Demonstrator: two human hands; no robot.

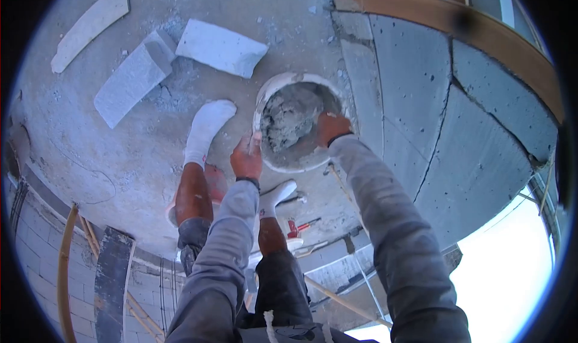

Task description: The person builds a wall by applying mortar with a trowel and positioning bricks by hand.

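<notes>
A round, pale-rimmed bucket [260,111] stands on the floor in front of me, holding a lumpy mass of wet grey mortar [292,117]. My left hand [247,156] is closed at the bucket's near left rim, thumb up against its edge. Inside the right part of the opening, my right hand [332,128] is curled into a fist next to the mortar. Whatever that fist grips is hidden by the hand and the mortar.
Cut pale blocks [221,47] lie on the dusty floor ahead and left. A cracked block wall [415,96] rises at the right, with a curved brown board [445,18] along it. My socked feet [208,123] straddle the near side; a red-handled tool [293,228] lies behind.
</notes>
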